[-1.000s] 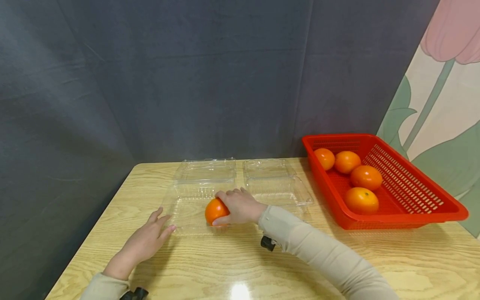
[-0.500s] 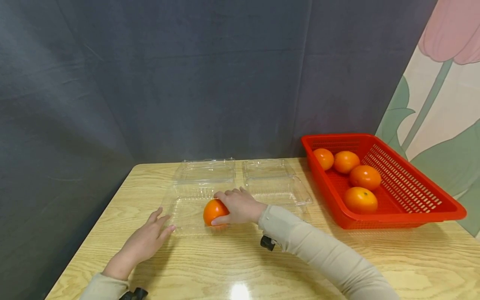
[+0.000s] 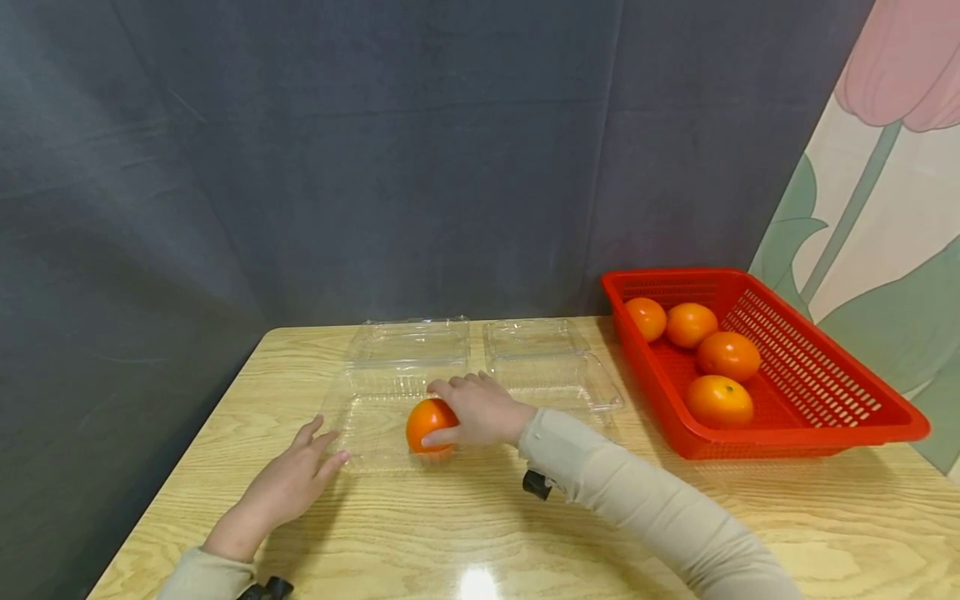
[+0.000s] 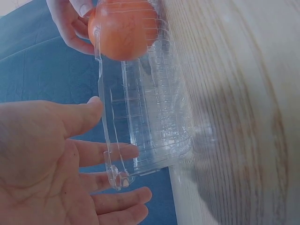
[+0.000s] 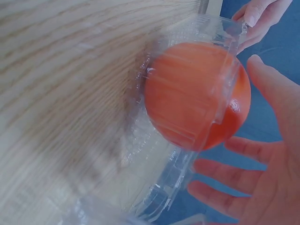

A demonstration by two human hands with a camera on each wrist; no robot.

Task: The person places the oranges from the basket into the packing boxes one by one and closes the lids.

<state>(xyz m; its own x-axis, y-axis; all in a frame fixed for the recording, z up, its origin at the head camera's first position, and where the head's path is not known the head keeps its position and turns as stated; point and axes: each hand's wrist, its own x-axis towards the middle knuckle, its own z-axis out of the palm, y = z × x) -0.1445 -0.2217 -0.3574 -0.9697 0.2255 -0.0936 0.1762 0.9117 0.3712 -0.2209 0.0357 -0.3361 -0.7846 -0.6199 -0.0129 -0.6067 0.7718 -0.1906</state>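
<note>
An orange (image 3: 420, 422) sits in the right part of a clear plastic clamshell box (image 3: 372, 421), whose lid lies folded back behind it. Over the fruit's right side is my right hand (image 3: 486, 413). In the right wrist view its fingers are spread and fairly straight beside the orange (image 5: 187, 96), the thumb a little apart from it. My left hand (image 3: 279, 485) is at the box's left end with its fingers extended. The left wrist view has the thumb tip at the rim of the box (image 4: 104, 117) and the other fingers around its end wall.
A second clear clamshell box (image 3: 551, 371), lid back, is to the right of the first. Farther right stands a red perforated basket (image 3: 806, 436) with several oranges (image 3: 718, 402) inside. A dark curtain (image 3: 420, 167) hangs behind the wooden table (image 3: 420, 533).
The orange has shifted very slightly left, and the right thumb has risen a little over its front. The left hand stays in place. The view has drifted slightly.
</note>
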